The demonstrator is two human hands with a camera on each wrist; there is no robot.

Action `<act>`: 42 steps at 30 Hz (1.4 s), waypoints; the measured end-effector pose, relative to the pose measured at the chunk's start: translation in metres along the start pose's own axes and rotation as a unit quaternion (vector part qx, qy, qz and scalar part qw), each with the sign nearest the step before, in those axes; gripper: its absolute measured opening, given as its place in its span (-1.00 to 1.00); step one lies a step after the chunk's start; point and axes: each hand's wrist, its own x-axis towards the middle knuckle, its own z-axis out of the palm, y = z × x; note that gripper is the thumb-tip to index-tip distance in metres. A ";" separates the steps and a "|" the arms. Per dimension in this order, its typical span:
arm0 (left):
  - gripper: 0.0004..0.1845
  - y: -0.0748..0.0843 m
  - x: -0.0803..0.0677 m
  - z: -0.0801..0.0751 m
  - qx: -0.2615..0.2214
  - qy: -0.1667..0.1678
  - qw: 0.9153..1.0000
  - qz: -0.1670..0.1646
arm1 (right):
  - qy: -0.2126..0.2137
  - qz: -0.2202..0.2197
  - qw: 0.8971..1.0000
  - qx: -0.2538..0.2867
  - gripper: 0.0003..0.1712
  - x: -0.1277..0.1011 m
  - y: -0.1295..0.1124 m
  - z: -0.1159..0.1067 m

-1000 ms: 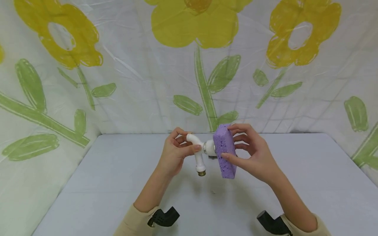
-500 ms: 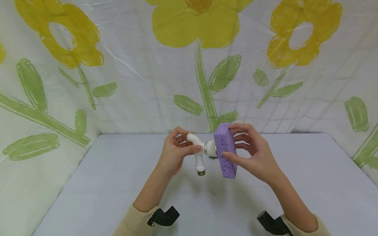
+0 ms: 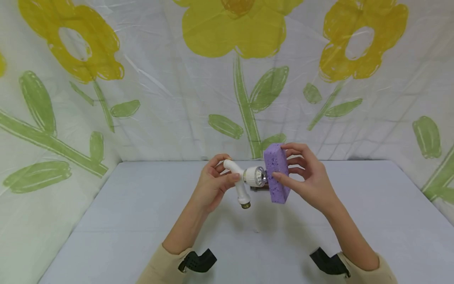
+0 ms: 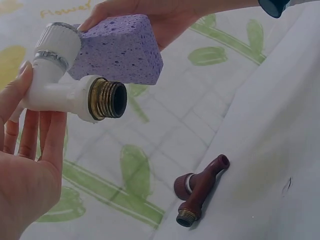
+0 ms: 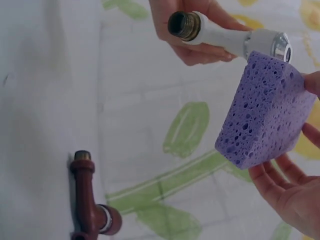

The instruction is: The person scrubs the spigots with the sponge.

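Note:
My left hand (image 3: 213, 182) grips a white faucet (image 3: 235, 172) by its curved body, thumb in front and fingers behind. The faucet's brass threaded end (image 4: 109, 99) points down in the head view, and its ribbed white knob (image 3: 252, 176) with a shiny cap faces right. A purple sponge (image 3: 277, 173), a thick porous block, is pinched by its edges in my right hand (image 3: 310, 179). The sponge stands upright right beside the knob's cap, overlapping it in the wrist views. Both things are held above the table.
A dark red faucet (image 4: 202, 187) with a brass threaded end lies on the white table (image 3: 142, 221) near its back edge, mostly hidden behind the hands in the head view. Behind the table hangs a sheet (image 3: 159, 79) printed with yellow flowers.
The sponge has moved slightly right and up from the knob, so the knob's shiny cap now shows. The faucet has turned a little, its threaded end swinging right.

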 end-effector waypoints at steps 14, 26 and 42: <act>-0.64 -0.024 -0.002 0.000 -0.051 -0.020 0.997 -0.049 | 0.009 0.030 0.999 -0.022 -0.25 -0.007 0.008 -0.018; -0.65 -0.020 -0.007 -0.012 -0.079 0.002 0.992 -0.096 | 0.006 0.058 0.995 -0.078 -0.28 -0.017 0.018 -0.047; -0.65 -0.010 -0.004 -0.045 0.004 -0.093 0.995 -0.023 | 0.005 0.137 0.980 -0.141 -0.26 -0.021 0.040 -0.066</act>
